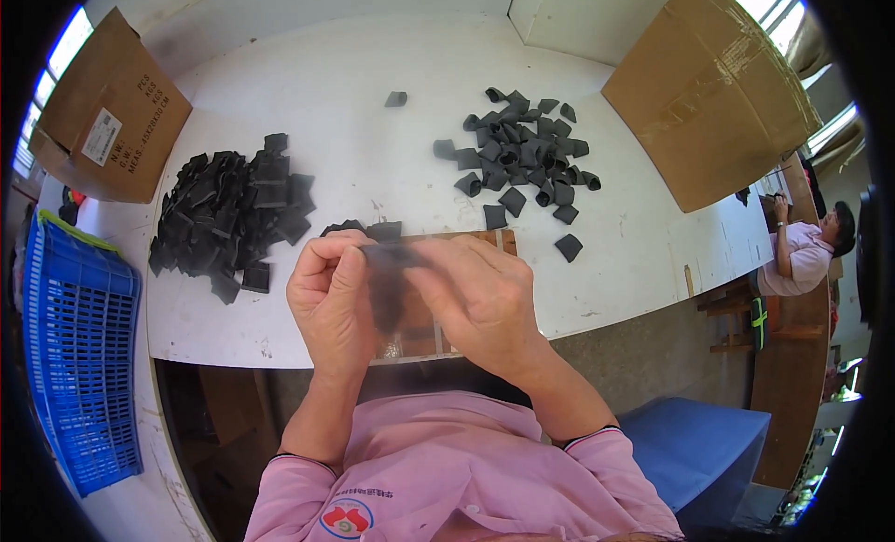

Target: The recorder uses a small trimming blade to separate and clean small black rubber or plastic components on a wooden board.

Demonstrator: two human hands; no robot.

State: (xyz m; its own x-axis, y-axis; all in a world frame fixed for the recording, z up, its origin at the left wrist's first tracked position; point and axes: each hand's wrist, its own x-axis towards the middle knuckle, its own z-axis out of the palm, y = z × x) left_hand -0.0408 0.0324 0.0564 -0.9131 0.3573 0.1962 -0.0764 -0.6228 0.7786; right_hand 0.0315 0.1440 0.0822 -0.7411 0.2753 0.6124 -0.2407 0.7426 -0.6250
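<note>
The left black pile (228, 211) and right black pile (527, 146) flank passable tabletop (364, 160).

Left window (63, 57): overexposed; detail is lost to glare.
White tabletop (354, 160): brightly and evenly lit; soft shadows are cast; edges are bowed by fisheye distortion.
Dark piece (388, 295): smeared by blur.
Right hand (480, 286): softened by blur.

- The held piece (387, 295) sits between my left hand (328, 300) and right hand (485, 290), above a board (501, 241) on my table (336, 160).
- Left of them: the left pile (228, 206); behind it, the left carton (117, 113); farther left, the basket (86, 346).
- Ahead: a lone piece (396, 99).
- Ahead-right: the right pile (527, 150), then the right carton (713, 95).
</note>
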